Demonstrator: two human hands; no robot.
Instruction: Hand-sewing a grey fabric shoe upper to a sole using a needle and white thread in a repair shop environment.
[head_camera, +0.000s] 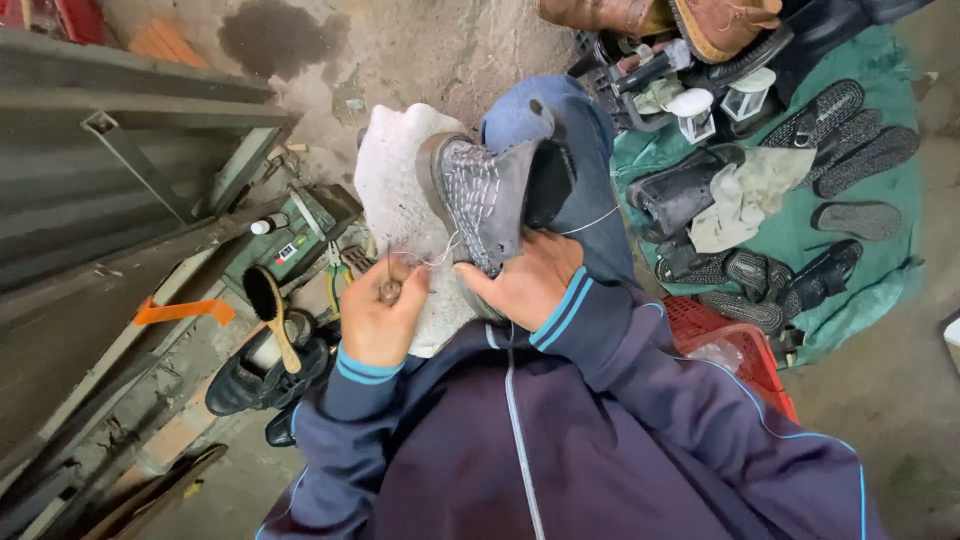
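A grey boot (490, 195) lies sole-up on a white cloth (400, 190) over my knee in blue jeans (560, 120). White stitching runs across the sole. My right hand (525, 280) grips the boot from below at its near end. My left hand (380, 310) is closed around the small wooden handle of an awl (389, 285), its metal tip pointing up toward the sole's edge. A thin white thread (590, 220) trails from the boot to the right and loops near the awl.
A wooden shoe brush (268, 305) rests on black shoes (260, 375) at left, beside a green toolbox (290, 240) and grey metal framing (120, 170). At right a green tarp (790, 235) holds several shoes and soles, with a red crate (745, 355) near my arm.
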